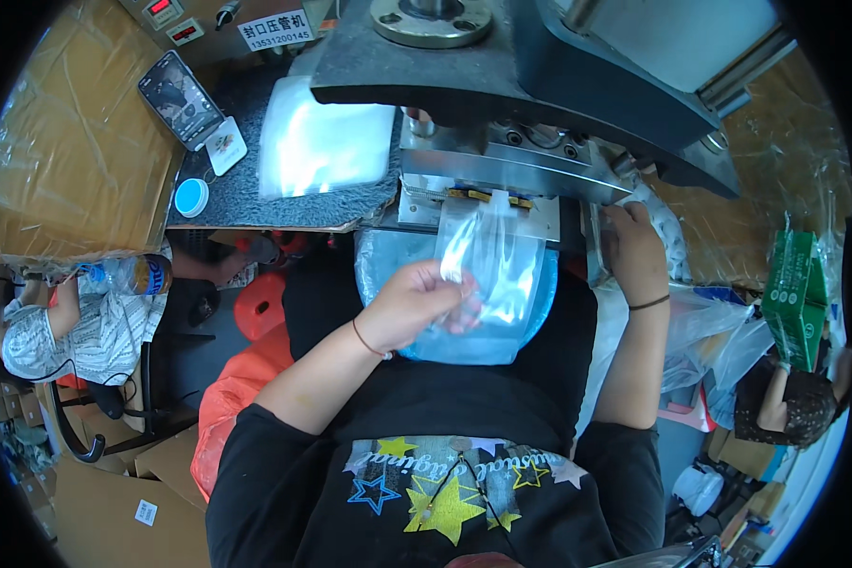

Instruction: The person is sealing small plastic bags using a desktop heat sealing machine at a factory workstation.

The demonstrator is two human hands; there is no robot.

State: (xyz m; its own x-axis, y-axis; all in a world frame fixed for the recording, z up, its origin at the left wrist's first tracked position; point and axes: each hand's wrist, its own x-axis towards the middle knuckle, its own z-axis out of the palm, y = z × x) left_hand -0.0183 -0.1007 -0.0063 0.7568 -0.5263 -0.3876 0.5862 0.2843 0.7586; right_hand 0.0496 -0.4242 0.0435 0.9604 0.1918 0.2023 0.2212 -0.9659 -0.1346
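Observation:
My left hand (417,303) pinches the side of a clear plastic spout pouch (511,270). The pouch's narrow white spout (499,201) points away from me, at the front of the metal press (502,163). A light blue plastic-lined basin (379,260) rests on my lap beneath the pouch. At the right end of the press is my right hand (636,248), fingers curled beside some clear plastic (596,241). What these fingers grip, if anything, is hidden.
Flat clear pouches (327,142) lie stacked on the dark blue mat, left of the press. Beside them are a propped phone (180,99) and a round blue-lidded tub (191,197). Wrapped cartons (76,123) stand left. A green box (793,298) and other people are at the sides.

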